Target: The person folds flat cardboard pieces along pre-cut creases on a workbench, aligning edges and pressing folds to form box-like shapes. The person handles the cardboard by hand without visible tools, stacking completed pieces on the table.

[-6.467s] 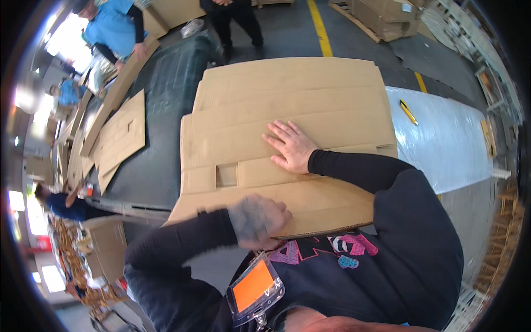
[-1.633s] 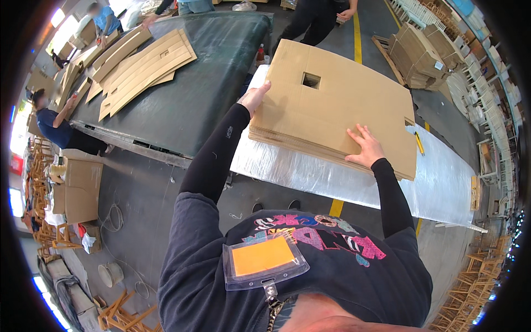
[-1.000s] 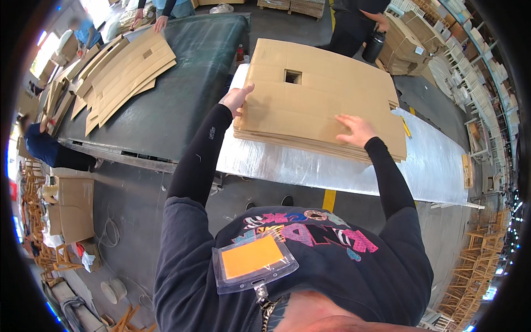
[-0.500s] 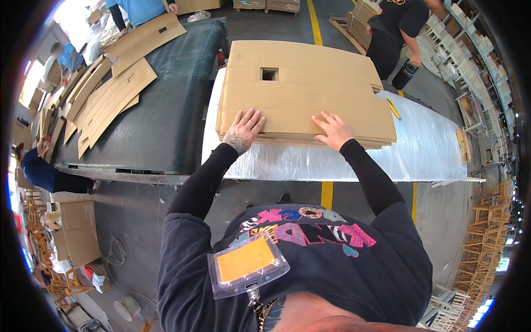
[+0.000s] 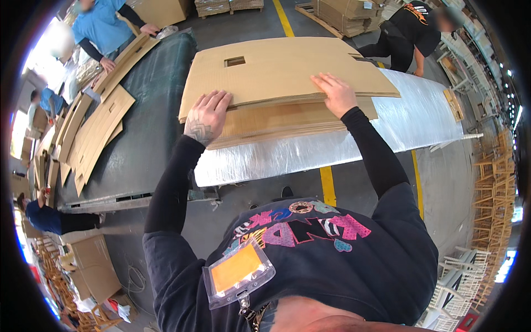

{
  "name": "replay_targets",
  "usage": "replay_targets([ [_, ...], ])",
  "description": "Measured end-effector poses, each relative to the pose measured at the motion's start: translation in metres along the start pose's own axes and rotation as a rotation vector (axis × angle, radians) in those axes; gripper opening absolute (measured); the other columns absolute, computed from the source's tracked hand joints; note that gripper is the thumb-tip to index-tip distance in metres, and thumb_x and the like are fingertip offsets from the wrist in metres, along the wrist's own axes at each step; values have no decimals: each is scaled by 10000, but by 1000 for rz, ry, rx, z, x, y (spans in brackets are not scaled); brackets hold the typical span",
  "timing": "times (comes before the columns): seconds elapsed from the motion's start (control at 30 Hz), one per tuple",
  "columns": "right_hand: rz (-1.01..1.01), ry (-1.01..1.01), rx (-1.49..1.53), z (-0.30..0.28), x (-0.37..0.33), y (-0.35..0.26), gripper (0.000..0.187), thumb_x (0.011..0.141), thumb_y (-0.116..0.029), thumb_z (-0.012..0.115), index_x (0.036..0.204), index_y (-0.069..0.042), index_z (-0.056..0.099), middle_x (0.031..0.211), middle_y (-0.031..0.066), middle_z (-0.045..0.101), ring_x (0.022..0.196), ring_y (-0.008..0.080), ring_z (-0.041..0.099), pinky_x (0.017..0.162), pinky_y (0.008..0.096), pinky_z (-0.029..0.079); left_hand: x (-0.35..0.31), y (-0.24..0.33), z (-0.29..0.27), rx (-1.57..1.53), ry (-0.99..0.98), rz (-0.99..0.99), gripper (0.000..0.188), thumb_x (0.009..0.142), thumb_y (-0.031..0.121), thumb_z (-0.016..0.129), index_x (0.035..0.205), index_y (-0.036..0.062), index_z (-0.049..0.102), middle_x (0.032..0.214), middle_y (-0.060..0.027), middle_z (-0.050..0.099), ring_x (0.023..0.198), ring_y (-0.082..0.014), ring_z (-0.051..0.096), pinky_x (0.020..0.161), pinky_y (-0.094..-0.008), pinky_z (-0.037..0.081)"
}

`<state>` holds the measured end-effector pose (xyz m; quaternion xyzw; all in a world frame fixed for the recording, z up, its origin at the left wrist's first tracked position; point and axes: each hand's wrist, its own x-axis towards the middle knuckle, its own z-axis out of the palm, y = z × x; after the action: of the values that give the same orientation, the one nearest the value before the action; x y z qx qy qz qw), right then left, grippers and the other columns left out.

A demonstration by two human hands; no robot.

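Note:
Several flat cardboard sheets (image 5: 276, 66) with a small rectangular cutout are stacked in front of me. The upper ones sit pushed away from the lower cardboard stack (image 5: 271, 122), whose near part shows below them. At the near left edge, my left hand (image 5: 207, 117) is closed on the upper sheets, fingers on top. My right hand (image 5: 336, 95) grips their near edge farther right, its fingers close together on the top face. Both thumbs are hidden. Under the stack lies a surface wrapped in clear film (image 5: 409, 124).
On the left, a dark green conveyor belt (image 5: 149, 105) carries loose cardboard pieces (image 5: 105, 127). A person in a blue shirt (image 5: 108, 30) handles cardboard at its far side. Another person in black (image 5: 412, 33) bends at the back right. Stacked wooden chairs (image 5: 492, 193) line the right side.
The upper sheets have moved away and turned, baring the lower stack. Both hands went from resting flat to gripping the edge. The yellow cutter is no longer visible. The person in black bent down.

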<state>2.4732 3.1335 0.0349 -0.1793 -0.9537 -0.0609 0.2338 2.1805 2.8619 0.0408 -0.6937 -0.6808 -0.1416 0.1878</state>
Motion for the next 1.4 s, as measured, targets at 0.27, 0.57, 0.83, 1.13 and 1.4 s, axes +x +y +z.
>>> replay_targets([
  [0.27,23,58,42,45,-75,-69,638,761,-21,635,1374,-198,609,1317,106,594,1243,327,548,1046,446,469,-32,65,62,220,-2,-49,487,886,183,564,1358,63,567,1245,-136,576,1082,-288,562,825,-439,463],
  [0.57,68,72,67,66,-112,-70,568,761,-9,628,1327,-48,605,1225,113,604,1197,315,568,998,437,499,-59,92,107,82,-39,-109,520,882,131,554,1387,9,537,1251,-184,578,1201,-360,550,1055,-543,429],
  [0.83,110,-667,286,30,-45,-33,480,701,-37,681,1179,-68,705,1110,152,700,1015,307,688,841,438,558,16,49,52,-269,-708,-122,475,694,64,623,1159,17,709,1044,-179,705,1019,-348,666,898,-444,544],
  [1.13,-119,-792,440,45,6,4,323,608,-86,717,925,-100,779,825,154,732,821,344,709,742,451,559,38,18,62,-414,-761,-168,362,656,121,717,1008,57,772,928,-182,726,897,-334,707,799,-422,563],
  [1.4,-184,-583,339,40,-43,-26,119,651,-113,717,744,-49,680,830,183,708,811,380,714,725,487,577,12,119,73,-94,-292,-171,379,789,115,639,1167,101,643,982,-82,623,882,-302,652,700,-440,552],
])
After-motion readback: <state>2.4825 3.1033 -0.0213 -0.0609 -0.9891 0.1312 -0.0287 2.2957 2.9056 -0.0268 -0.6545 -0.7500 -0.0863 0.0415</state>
